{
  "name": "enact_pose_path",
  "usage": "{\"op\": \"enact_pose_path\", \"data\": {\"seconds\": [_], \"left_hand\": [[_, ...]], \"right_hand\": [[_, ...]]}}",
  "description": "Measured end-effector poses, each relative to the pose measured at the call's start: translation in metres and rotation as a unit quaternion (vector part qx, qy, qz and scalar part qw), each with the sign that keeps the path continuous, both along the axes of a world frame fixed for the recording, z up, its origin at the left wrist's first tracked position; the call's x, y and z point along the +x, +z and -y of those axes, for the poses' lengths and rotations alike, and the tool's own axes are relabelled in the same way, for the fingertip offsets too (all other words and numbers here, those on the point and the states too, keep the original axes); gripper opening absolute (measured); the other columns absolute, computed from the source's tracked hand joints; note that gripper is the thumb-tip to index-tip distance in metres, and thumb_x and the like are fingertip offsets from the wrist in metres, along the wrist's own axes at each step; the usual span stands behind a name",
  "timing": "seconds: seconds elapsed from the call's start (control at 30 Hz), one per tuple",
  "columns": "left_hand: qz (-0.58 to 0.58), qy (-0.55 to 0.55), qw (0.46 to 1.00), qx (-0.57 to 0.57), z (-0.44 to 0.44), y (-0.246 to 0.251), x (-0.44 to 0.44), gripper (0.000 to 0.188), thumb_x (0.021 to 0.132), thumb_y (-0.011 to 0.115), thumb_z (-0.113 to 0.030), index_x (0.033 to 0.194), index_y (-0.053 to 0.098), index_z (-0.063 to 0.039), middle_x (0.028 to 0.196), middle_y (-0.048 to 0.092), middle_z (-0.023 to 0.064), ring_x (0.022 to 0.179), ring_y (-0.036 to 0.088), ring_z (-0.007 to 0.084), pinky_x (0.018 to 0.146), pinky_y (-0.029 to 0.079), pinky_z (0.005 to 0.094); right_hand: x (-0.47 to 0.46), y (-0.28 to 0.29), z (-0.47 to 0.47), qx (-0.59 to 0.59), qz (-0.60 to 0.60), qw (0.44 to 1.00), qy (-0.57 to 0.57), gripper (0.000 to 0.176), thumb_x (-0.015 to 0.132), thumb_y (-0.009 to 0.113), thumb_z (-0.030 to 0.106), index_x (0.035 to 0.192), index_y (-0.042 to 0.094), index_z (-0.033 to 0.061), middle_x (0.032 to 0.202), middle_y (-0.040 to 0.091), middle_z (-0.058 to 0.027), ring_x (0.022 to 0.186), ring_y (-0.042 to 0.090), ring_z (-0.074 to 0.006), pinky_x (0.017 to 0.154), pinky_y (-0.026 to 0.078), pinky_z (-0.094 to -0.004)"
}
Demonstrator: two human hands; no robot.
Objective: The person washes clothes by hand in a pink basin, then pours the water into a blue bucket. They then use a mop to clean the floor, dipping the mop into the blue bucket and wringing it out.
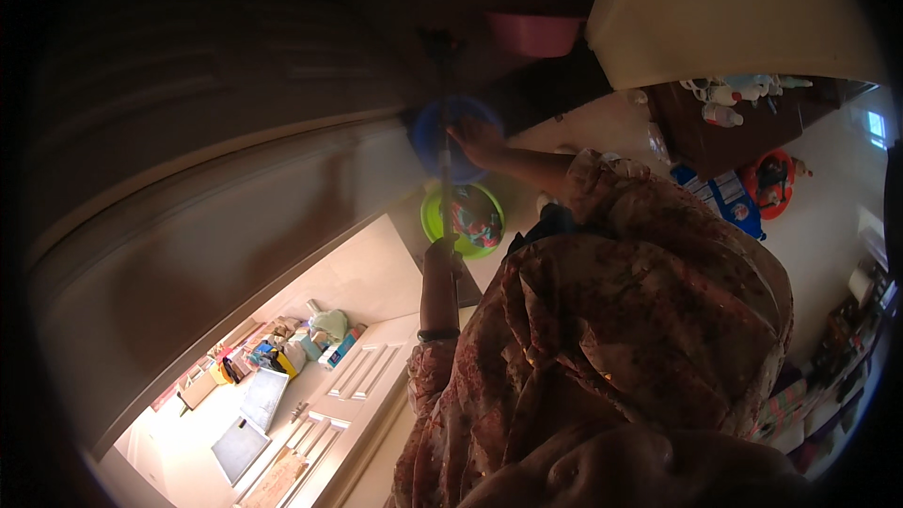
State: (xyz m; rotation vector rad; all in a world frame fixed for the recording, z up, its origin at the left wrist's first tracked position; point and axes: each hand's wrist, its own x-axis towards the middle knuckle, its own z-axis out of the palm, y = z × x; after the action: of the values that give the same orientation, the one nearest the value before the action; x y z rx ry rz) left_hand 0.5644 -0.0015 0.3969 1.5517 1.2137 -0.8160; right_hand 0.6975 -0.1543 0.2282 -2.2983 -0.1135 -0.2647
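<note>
A long pole (445,187) runs upright in the picture, with a dark, unclear shape at its far end. My left hand (442,252), with a dark band at the wrist, is closed around the pole's near part. Farther up, my right hand (476,141) has its fingers at the pole; their exact hold is dim. Behind that hand lies a blue basin (487,169), in shadow. Beside it, a lime green basin (428,215) holds dark, red and teal patterned cloth (476,219).
A pink tub (536,35) stands in shadow. Plastic bottles (722,115) stand on a dark brown table (734,141), near a blue printed bag (737,208) and a red basin (767,206). At lower left, a panelled white door (367,367) adjoins a bright room with piled goods (282,356).
</note>
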Motion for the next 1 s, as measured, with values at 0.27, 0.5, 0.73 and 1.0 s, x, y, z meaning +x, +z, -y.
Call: {"op": "enact_pose_path", "data": {"seconds": [0.27, 0.5, 0.73, 1.0], "left_hand": [[-0.009, -0.026, 0.999, 0.017, -0.004, -0.005, -0.008, 0.022, 0.082, 0.057, -0.031, 0.079, 0.052, -0.01, 0.045, 0.037, 0.0016, 0.031, 0.033, 0.0142, 0.03, 0.027, 0.0287], [0.03, -0.005, 0.999, -0.032, 0.004, -0.003, -0.024, 0.02, 0.083, 0.057, -0.031, 0.085, 0.051, -0.012, 0.046, 0.037, -0.0007, 0.031, 0.032, 0.0133, 0.03, 0.028, 0.0289], [0.154, -0.215, 0.963, 0.055, -0.028, 0.02, -0.084, 0.018, 0.083, 0.059, -0.024, 0.087, 0.056, -0.007, 0.056, 0.05, 0.0032, 0.047, 0.049, 0.0146, 0.042, 0.039, 0.0317], [0.196, -0.34, 0.919, -0.035, -0.141, 0.006, -0.197, 0.033, 0.081, 0.064, -0.015, 0.11, 0.058, -0.004, 0.093, 0.064, 0.0098, 0.087, 0.06, 0.0156, 0.075, 0.047, 0.0308]], "right_hand": [[0.028, 0.028, 0.034, 0.089, -0.141, 0.986, -0.008, 0.036, 0.089, 0.043, 0.039, 0.104, 0.053, 0.0077, 0.096, 0.057, -0.0124, 0.088, 0.055, -0.0332, 0.077, 0.041, -0.047], [0.075, -0.023, 0.044, -0.108, -0.009, 0.993, -0.049, 0.045, 0.088, 0.042, 0.039, 0.119, 0.048, 0.007, 0.135, 0.035, -0.014, 0.126, 0.03, -0.0313, 0.106, 0.024, -0.0427], [0.067, -0.04, 0.05, 0.016, -0.093, 0.995, -0.011, 0.059, 0.087, 0.044, 0.045, 0.133, 0.035, 0.0106, 0.136, 0.036, -0.0138, 0.126, 0.032, -0.0315, 0.103, 0.028, -0.0431], [0.005, -0.031, 0.019, 0.298, -0.201, 0.928, -0.094, 0.066, 0.084, 0.045, 0.054, 0.13, 0.039, 0.0074, 0.126, 0.047, -0.0155, 0.114, 0.047, -0.0299, 0.093, 0.038, -0.0394]]}}
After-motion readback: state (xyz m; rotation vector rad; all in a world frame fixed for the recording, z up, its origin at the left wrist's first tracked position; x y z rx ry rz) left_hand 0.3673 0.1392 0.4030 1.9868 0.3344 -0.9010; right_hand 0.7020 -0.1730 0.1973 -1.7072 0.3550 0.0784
